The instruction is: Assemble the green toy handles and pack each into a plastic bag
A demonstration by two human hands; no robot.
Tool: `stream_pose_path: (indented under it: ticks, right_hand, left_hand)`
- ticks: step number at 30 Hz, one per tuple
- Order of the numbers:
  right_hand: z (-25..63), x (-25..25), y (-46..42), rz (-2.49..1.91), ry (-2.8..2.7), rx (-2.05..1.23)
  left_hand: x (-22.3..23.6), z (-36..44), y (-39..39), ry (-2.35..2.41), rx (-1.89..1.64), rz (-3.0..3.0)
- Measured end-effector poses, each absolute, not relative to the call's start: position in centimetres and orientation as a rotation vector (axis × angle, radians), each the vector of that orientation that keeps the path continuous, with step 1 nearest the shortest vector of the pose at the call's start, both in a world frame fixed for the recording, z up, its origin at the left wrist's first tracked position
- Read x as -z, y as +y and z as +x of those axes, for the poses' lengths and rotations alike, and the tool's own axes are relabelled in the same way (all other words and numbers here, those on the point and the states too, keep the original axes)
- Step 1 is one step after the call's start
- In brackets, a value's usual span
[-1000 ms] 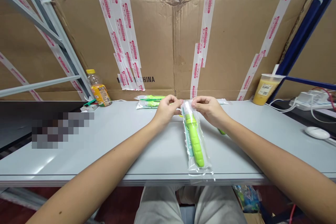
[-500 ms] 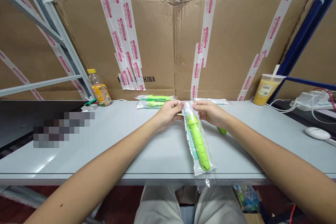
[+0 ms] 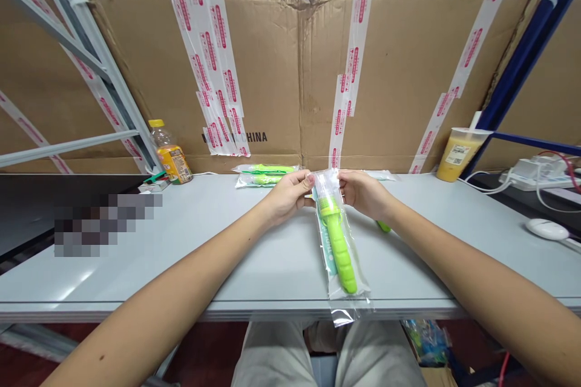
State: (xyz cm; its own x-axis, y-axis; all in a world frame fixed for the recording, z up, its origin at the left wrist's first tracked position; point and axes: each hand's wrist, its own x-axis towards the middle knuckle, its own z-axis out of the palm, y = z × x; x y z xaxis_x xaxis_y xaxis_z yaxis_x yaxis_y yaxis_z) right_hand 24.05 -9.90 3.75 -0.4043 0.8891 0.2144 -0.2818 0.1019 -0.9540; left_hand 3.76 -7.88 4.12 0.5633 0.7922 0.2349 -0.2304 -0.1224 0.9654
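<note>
A clear plastic bag holds a lime-green, ribbed, stick-shaped item with a clear upper part, and a teal printed card lies beside it inside. My left hand pinches the bag's far left corner between thumb and fingers. At the far right corner, my right hand grips the same bag. The bag hangs toward me, its loose lower end over the table's front edge. Part of another green item shows beneath my right wrist; the rest is hidden.
Behind my left hand lie several bagged green items; another clear bag is at the back right. A juice bottle stands left, a drink cup right, near a white mouse. Cardboard walls off the table's back.
The bag's lower end has swung slightly left and its top has tilted up a little. Both hands keep hold of its upper corners.
</note>
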Motion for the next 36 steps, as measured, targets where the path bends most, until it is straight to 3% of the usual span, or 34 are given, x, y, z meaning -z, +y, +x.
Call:
stream_pose_path:
  ticks: [17, 29, 36]
  right_hand:
    - [23.7, -3.7, -10.3, -0.734, -1.443, -1.319]
    - [23.4, -3.5, -10.6, -0.789, -1.472, -1.347]
    - [24.0, -4.0, -10.4, -0.877, -1.456, -1.262]
  left_hand:
    - [-4.5, 3.8, -7.7, 0.511, -0.928, 1.502]
    - [-7.0, -6.8, -0.8, 0.786, -1.885, 0.942]
    - [-3.9, -9.0, -0.3, 1.143, -1.852, 0.680]
